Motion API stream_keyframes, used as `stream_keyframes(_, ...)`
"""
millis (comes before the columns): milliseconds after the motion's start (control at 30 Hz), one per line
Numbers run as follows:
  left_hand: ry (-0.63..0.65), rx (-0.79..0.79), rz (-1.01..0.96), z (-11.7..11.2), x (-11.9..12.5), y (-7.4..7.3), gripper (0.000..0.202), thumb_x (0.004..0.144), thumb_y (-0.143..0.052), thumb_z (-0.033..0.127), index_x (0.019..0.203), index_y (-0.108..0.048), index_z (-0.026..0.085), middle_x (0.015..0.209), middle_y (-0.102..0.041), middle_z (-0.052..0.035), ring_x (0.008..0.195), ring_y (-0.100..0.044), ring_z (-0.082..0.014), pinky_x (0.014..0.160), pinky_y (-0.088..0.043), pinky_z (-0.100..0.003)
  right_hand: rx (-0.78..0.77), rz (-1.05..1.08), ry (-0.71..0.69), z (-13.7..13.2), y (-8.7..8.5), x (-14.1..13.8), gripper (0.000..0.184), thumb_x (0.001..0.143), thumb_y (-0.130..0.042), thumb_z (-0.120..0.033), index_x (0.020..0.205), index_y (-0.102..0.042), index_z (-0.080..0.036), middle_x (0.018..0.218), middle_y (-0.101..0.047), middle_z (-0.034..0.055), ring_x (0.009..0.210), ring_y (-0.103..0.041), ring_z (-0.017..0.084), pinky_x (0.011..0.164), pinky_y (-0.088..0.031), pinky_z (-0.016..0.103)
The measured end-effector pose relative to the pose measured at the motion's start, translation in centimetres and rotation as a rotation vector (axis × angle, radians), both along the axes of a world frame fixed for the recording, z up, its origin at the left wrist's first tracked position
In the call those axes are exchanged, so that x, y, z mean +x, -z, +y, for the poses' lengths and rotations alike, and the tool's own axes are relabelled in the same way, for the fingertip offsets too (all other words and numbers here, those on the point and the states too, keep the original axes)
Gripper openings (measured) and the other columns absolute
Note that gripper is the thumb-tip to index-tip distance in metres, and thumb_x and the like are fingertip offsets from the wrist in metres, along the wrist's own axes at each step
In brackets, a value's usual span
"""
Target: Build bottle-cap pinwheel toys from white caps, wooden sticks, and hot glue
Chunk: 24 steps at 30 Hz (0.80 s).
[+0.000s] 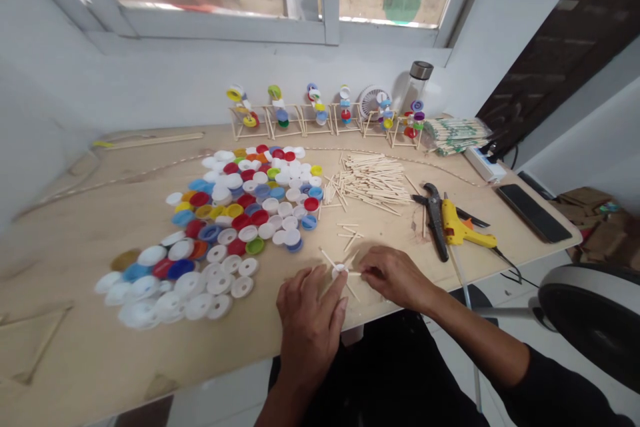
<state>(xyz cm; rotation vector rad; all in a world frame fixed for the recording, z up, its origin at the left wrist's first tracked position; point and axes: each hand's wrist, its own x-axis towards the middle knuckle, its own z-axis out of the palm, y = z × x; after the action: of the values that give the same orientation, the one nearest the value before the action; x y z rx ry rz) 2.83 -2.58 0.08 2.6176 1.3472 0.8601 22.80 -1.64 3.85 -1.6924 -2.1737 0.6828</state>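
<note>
My left hand (309, 320) rests near the table's front edge, its fingers laid over a white bottle cap (339, 271) that has thin wooden sticks (327, 257) radiating from it. Just right of the cap, my right hand (395, 275) pinches one of these sticks between its fingertips. A few loose sticks (349, 233) lie just beyond the cap. To the left spreads a big pile of coloured and white bottle caps (235, 220).
A heap of wooden sticks (373, 180) lies behind my hands. Pliers (434, 217) and a yellow glue gun (463, 230) lie to the right, then a phone (533, 212). Several cap-and-stick models (320, 113) and a bottle (417, 87) line the back wall.
</note>
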Motion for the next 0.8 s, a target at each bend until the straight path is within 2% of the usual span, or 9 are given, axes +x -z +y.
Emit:
stream_keyframes(200, -0.008, -0.006, -0.003, 0.1, 0.0, 0.2, 0.034, 0.084, -0.054, 0.022, 0.116, -0.065, 0.027, 0.119, -0.059, -0.0120, 0.114, -0.047, -0.0326, 0.097, -0.034, -0.053, 0.007, 0.043, -0.001, 0.2, -0.3, 0.6, 0.009, 0.082, -0.055, -0.013, 0.081, -0.062, -0.019, 0.080, -0.062, 0.0010, 0.075, -0.056, 0.014, 0.068, -0.037, 0.023)
stream_keyframes(433, -0.006, -0.031, -0.049, 0.1, 0.1, 0.2, 0.033, 0.084, -0.056, 0.025, 0.116, -0.065, 0.027, 0.119, -0.060, -0.0116, 0.114, -0.047, -0.0325, 0.098, -0.034, -0.053, 0.027, 0.069, 0.080, 0.0, -1.2, 2.0, 0.012, 0.086, -0.052, -0.014, 0.083, -0.063, -0.017, 0.081, -0.064, 0.0027, 0.074, -0.057, 0.014, 0.067, -0.039, 0.023)
stream_keyframes(600, -0.004, -0.016, -0.039, 0.1, 0.0, 0.3, 0.033, 0.085, -0.056, 0.025, 0.116, -0.065, 0.028, 0.119, -0.061, -0.0111, 0.114, -0.048, -0.0320, 0.099, -0.033, -0.052, 0.003, 0.068, 0.052, -0.4, -0.5, 1.1, 0.009, 0.086, -0.055, -0.018, 0.085, -0.064, -0.018, 0.082, -0.065, 0.0026, 0.077, -0.058, 0.015, 0.069, -0.040, 0.023)
stream_keyframes(800, 0.021, 0.004, -0.075, 0.2, -0.2, 0.6, 0.035, 0.083, -0.057, 0.022, 0.117, -0.064, 0.026, 0.119, -0.060, -0.0116, 0.114, -0.048, -0.0324, 0.097, -0.034, -0.053, 0.007, 0.006, 0.039, -0.2, 0.1, -0.1, 0.007, 0.082, -0.058, -0.015, 0.084, -0.065, -0.018, 0.081, -0.066, 0.0029, 0.078, -0.059, 0.016, 0.071, -0.040, 0.025)
